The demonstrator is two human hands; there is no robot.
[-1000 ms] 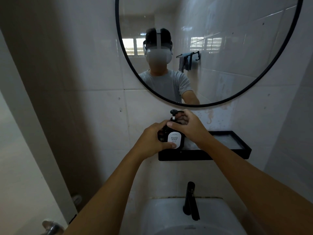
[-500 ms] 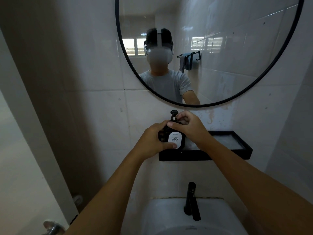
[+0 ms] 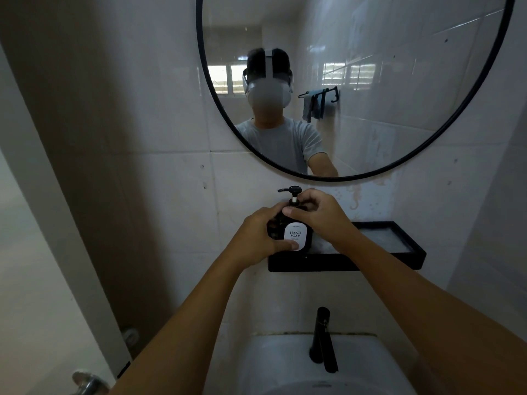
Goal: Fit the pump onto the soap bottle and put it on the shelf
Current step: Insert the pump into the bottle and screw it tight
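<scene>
A dark soap bottle [image 3: 295,233] with a white "HAND SOAP" label stands upright at the left end of the black wall shelf [image 3: 342,262]. Its black pump [image 3: 291,191] sticks up from the neck, with the nozzle pointing left. My left hand [image 3: 256,238] wraps around the bottle's left side, thumb pressed on the bottom of the label. My right hand [image 3: 319,216] grips the collar at the bottle's neck from the right, so the join between pump and bottle is hidden.
A round black-framed mirror [image 3: 482,78] hangs just above the shelf and reflects a person. Below are a black faucet [image 3: 322,337] and a white sink [image 3: 313,366]. A metal door handle [image 3: 88,383] shows at the lower left. Tiled walls close in on both sides.
The pump head has turned, so its nozzle now points left. Both hands stay on the bottle, and the right hand's fingers have shifted at the neck.
</scene>
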